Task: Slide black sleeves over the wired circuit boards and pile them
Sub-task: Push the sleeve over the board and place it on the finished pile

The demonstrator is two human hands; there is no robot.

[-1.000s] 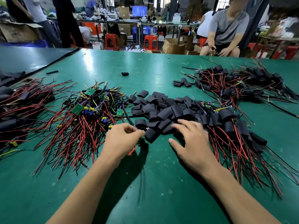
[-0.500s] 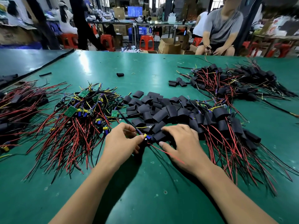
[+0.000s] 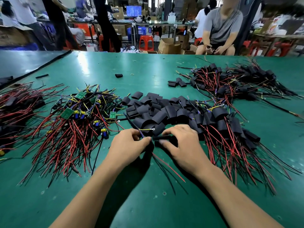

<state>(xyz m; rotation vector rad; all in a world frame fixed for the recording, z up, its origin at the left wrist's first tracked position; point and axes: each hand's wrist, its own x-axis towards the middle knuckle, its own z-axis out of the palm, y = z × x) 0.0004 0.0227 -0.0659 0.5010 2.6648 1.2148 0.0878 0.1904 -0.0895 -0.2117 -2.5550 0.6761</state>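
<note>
Green table: both hands' fingers pinch one sleeve amid wire piles.

Lying heaped at the table's left-centre: bare wired circuit boards, small green boards tangled among red and black leads fanning toward the near edge. Sitting just right of them: loose black sleeves, short flattened tubes (empty, piled every way). Spreading further right: sleeved boards, each body wrapped in black, red wires trailing down.
</note>
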